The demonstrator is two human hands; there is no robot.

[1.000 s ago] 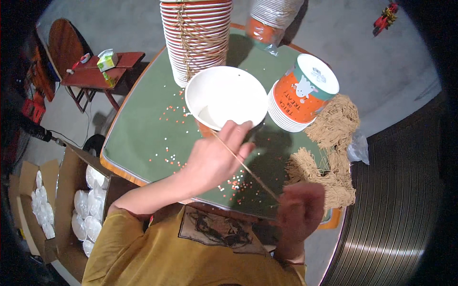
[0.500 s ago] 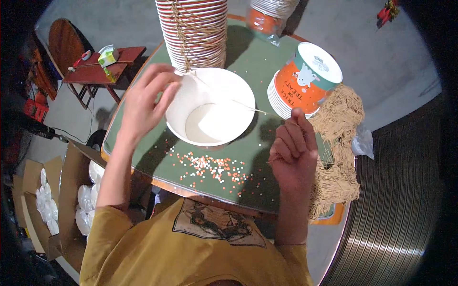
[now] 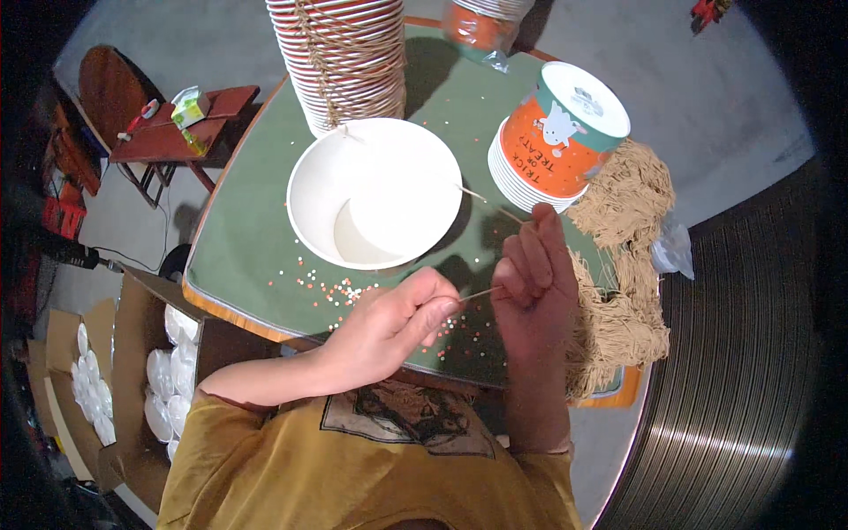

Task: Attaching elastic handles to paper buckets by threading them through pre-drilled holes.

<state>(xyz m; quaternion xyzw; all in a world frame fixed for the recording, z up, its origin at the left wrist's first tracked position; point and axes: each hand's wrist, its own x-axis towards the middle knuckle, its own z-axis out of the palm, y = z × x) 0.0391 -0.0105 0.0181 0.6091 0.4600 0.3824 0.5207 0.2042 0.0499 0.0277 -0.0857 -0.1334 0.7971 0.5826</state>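
A white paper bucket (image 3: 375, 194) sits on the green table with its open mouth facing up. Thin tan twine (image 3: 510, 215) runs from the bucket's right side to my right hand (image 3: 535, 278), whose curled fingers grip it. Below the bucket, my left hand (image 3: 397, 322) pinches the strand close to my right hand, and a short length is stretched between the two. A small knot or stub of twine (image 3: 352, 133) pokes through the bucket's far wall. Both hands are closed and apart from the bucket.
A tall nested stack of buckets with twine handles (image 3: 340, 66) rises behind. Upside-down orange and green buckets (image 3: 552, 132) stand at right beside bundled twine (image 3: 623, 194). Small orange and white dots (image 3: 309, 281) litter the green tabletop (image 3: 238, 238). Cardboard boxes (image 3: 132, 371) hold wrapped white items at left.
My left hand has come down from the bucket's far left rim to the near side and now pinches the twine beside my right hand. The right hand has moved little.
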